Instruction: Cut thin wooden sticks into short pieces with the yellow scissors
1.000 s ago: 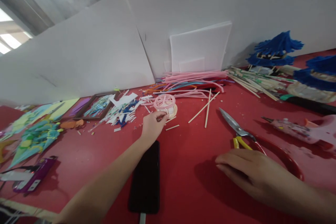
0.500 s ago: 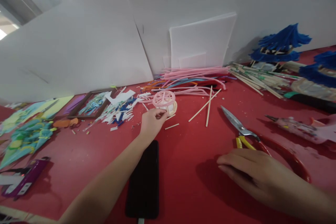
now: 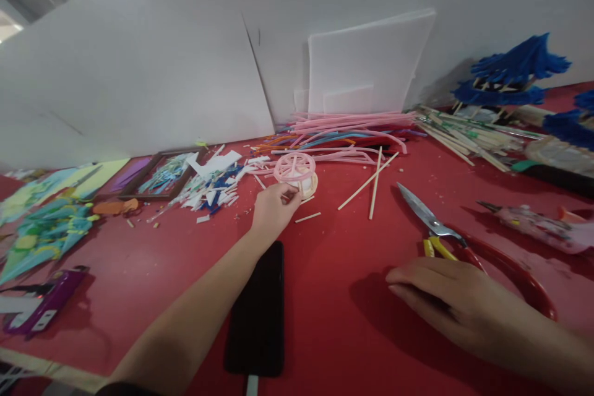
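Observation:
My left hand (image 3: 271,210) reaches far over the red table (image 3: 334,272), its fingers pinched at the base of a small pink wheel-shaped model (image 3: 296,173) made of straws. Whether they grip the model or a small stick beside it is unclear. My right hand (image 3: 445,300) rests palm down on the table, fingers loosely together, holding nothing. It lies just in front of the red-handled scissors (image 3: 445,238).
A black phone (image 3: 257,315) lies under my left forearm. Pink and coloured straws (image 3: 348,133) and loose wooden sticks (image 3: 374,182) lie behind the model. White foam boards (image 3: 366,65) lean on the wall. Blue tasselled pieces (image 3: 515,71), a glue gun (image 3: 533,223), paper scraps (image 3: 208,189).
Both hands stay almost in place; the left fingers have closed in slightly under the pink model. The camera has tipped a little, shifting the scene.

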Tool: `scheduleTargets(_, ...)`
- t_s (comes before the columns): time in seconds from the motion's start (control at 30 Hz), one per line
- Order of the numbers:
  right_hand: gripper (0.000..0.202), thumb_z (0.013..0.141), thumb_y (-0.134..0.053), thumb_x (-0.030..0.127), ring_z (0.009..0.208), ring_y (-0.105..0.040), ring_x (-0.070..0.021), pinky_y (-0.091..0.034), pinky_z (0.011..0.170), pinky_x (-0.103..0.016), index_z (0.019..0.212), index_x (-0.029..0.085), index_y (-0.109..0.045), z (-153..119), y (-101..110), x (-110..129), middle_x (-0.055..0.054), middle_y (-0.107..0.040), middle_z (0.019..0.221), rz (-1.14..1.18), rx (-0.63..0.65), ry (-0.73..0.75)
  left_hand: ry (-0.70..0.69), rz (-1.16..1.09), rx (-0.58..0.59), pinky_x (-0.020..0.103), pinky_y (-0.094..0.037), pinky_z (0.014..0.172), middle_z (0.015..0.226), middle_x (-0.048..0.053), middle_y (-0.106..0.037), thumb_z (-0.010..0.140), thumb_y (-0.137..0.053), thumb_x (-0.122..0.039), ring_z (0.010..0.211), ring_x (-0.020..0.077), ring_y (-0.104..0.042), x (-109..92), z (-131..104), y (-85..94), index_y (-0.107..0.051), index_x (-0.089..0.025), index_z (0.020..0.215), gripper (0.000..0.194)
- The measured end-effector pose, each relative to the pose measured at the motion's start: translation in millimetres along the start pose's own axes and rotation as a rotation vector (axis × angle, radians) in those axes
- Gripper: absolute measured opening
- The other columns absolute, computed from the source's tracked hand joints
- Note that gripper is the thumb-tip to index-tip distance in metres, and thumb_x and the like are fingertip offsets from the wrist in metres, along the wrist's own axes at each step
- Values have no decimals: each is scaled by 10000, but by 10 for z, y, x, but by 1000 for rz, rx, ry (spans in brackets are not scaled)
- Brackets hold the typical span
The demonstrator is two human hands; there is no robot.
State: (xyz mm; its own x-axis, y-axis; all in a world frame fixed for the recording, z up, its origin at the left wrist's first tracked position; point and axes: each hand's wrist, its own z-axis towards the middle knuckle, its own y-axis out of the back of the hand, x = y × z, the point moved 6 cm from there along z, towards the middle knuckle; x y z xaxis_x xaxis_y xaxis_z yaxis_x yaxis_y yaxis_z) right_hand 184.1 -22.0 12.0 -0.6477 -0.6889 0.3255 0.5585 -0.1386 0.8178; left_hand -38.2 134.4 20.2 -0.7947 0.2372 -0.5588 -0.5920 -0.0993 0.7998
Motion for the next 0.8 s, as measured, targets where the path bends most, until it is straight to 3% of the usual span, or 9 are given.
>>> scheduleTargets(0.23,318,1032,-377,282,680,-736,-139,-594,603,-254,924,256,-674,21,10,11,-8,-770,796,-2,-19,-18,-73,-39,-52,223,-496,621,830,15,-746,838,-643,-224,610,109,-613,-35,-86,63,-671,-194,795,60)
scheduleTargets(0.37,302,1031,-388,290,665,-735,-134,-597,591,-246,919,265,-668,22,32,11,7,-770,787,-6,-44,-9,-165,-21,-122,236,-473,625,808,12,-714,875,-593,-235,587,109,-543,-139,-68,314,-661,-195,835,88)
scheduleTargets(0.47,279,1026,-404,291,668,-736,-136,-599,593,-247,932,270,-666,1,27,-5,10,-771,794,4,-47,-13,-219,44,-179,254,-465,670,868,25,-725,875,-596,-220,666,131,-557,-198,78,552,-686,-193,879,94)
scheduleTargets(0.57,266,1022,-411,278,680,-736,-140,-597,596,-250,948,268,-666,-13,8,-16,5,-770,806,12,-36,-19,-182,54,-79,264,-459,692,885,15,-738,848,-622,-194,681,134,-553,-192,266,610,-712,-191,867,93)
scheduleTargets(0.67,276,1023,-406,275,671,-732,-135,-589,593,-245,938,267,-669,-10,5,-14,5,-767,794,16,-37,-21,-136,-5,75,259,-450,666,866,8,-751,827,-638,-189,646,125,-541,-182,367,509,-742,-185,879,116)
scheduleTargets(0.8,295,1027,-403,290,656,-726,-130,-580,590,-234,914,262,-673,-1,22,-5,1,-763,776,15,-49,-18,-141,-7,134,268,-451,679,832,16,-754,825,-636,-203,691,146,-586,-179,393,387,-750,-175,888,133)
